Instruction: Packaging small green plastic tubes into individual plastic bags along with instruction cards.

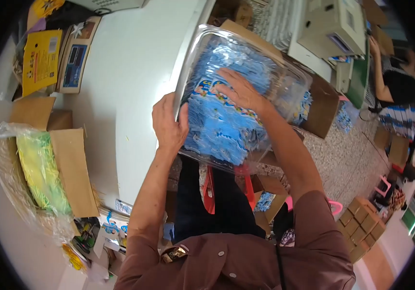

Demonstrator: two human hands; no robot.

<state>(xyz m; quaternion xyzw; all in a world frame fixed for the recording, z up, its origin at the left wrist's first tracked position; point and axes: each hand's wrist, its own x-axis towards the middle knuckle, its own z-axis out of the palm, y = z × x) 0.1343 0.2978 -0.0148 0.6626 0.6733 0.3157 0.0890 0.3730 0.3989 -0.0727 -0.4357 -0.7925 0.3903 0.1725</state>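
Observation:
A clear plastic tub (206, 30) full of small blue packets (217, 128) is in front of me, tilted at the edge of the white table. My left hand (168, 123) grips the tub's left wall, with the thumb on the inner side and the fingers outside. Inside the tub, my right hand (243, 92) lies on top of the packets with its fingers apart. Under and beside that hand is a row of packets with colourful print (209, 88). Whether a packet is under the right palm is hidden.
The white table (125, 63) extends to the left. Beyond it stand an open carton (74, 169) with green-yellow wrapped packs and a yellow box (42, 62). A cardboard box (321, 108) and a beige machine (333, 26) are at right, near another person (403, 87). Stacked cartons (362, 222) stand behind.

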